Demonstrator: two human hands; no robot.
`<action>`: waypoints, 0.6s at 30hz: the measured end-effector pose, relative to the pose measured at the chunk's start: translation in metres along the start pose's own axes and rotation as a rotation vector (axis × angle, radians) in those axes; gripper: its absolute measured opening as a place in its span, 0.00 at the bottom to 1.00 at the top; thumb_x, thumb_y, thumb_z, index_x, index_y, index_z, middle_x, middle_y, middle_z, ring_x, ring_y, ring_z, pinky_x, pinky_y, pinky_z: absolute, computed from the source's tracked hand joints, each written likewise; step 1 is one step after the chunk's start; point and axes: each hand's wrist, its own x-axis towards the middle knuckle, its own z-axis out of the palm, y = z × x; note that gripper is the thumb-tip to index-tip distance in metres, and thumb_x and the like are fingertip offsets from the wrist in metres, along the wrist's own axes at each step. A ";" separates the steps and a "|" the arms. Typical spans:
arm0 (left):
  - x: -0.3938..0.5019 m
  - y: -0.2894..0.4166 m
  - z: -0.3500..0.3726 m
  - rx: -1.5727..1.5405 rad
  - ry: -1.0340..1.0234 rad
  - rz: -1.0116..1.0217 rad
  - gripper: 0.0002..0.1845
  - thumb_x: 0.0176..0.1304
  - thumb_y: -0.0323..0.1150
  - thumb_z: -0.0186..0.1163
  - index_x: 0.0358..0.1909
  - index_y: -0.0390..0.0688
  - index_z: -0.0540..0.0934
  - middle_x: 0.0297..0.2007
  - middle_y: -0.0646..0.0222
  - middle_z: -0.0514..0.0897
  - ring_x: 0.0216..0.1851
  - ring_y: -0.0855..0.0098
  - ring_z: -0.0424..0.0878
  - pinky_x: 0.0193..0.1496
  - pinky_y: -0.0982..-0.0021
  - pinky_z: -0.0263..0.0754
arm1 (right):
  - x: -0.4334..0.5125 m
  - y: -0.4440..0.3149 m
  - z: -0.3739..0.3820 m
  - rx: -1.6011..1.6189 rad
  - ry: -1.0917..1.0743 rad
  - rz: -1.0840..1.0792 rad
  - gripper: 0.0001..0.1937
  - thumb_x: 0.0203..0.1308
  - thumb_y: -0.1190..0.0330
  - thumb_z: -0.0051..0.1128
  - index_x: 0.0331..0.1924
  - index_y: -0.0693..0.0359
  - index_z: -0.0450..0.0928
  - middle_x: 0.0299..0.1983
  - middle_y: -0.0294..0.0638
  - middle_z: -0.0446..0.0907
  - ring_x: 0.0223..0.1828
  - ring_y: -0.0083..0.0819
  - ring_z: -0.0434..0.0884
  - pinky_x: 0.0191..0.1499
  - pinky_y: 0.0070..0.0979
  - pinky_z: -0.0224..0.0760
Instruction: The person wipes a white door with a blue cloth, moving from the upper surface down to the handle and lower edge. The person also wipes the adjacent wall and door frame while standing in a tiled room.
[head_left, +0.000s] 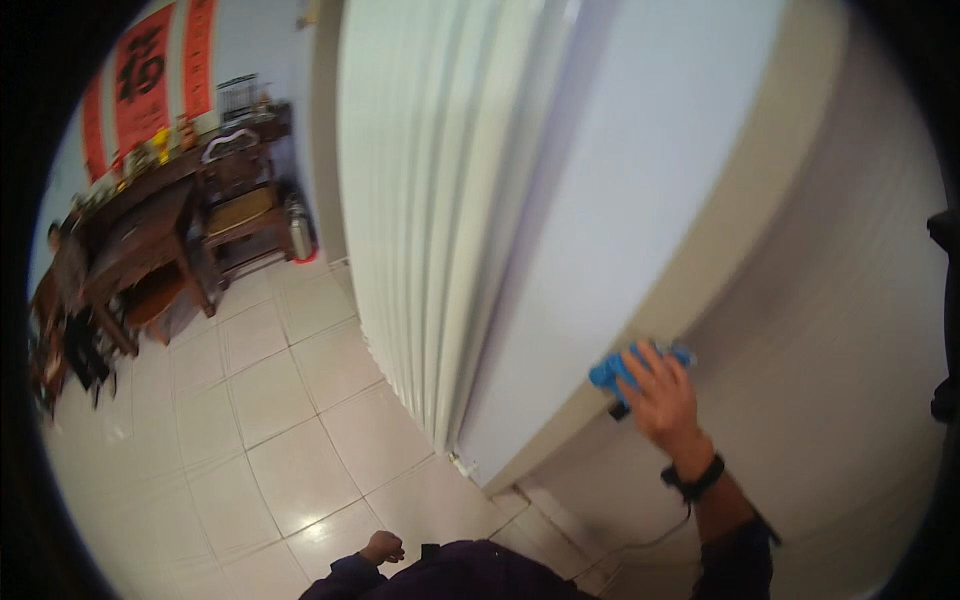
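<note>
My right hand, with a black band at the wrist, presses a crumpled blue cloth against the beige trim along a white wall. Its fingers are spread over the cloth. A small dark object shows just beneath the cloth; I cannot tell what it is. To the right of the trim spreads a smooth greyish-brown surface. Low in the view, my left hand hangs beside my body with curled fingers, and nothing is visible in it.
A white column radiator stands left of the wall, its valve near the tiled floor. Far left are a dark wooden table, a wooden chair, a metal flask and a seated person. A thin cord trails below my right wrist.
</note>
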 end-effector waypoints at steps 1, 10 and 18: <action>-0.006 0.008 0.018 -0.001 0.058 0.060 0.10 0.65 0.28 0.56 0.34 0.32 0.83 0.32 0.55 0.89 0.32 0.62 0.90 0.31 0.63 0.87 | 0.001 0.022 -0.011 -0.018 0.120 -0.032 0.09 0.60 0.76 0.60 0.42 0.58 0.86 0.63 0.44 0.80 0.68 0.46 0.76 0.61 0.44 0.70; -0.049 0.161 0.068 0.049 0.174 0.465 0.15 0.67 0.29 0.58 0.52 0.32 0.80 0.34 0.57 0.87 0.30 0.67 0.87 0.32 0.67 0.84 | 0.080 0.122 -0.066 0.056 0.815 0.209 0.24 0.48 0.86 0.57 0.51 0.58 0.87 0.65 0.50 0.77 0.67 0.50 0.75 0.67 0.42 0.70; -0.197 0.407 0.170 0.455 0.496 1.350 0.15 0.65 0.25 0.63 0.53 0.38 0.82 0.34 0.60 0.86 0.33 0.70 0.85 0.37 0.69 0.79 | -0.030 0.043 0.070 0.420 0.808 0.536 0.23 0.53 0.86 0.51 0.52 0.61 0.86 0.68 0.56 0.72 0.71 0.58 0.70 0.72 0.48 0.64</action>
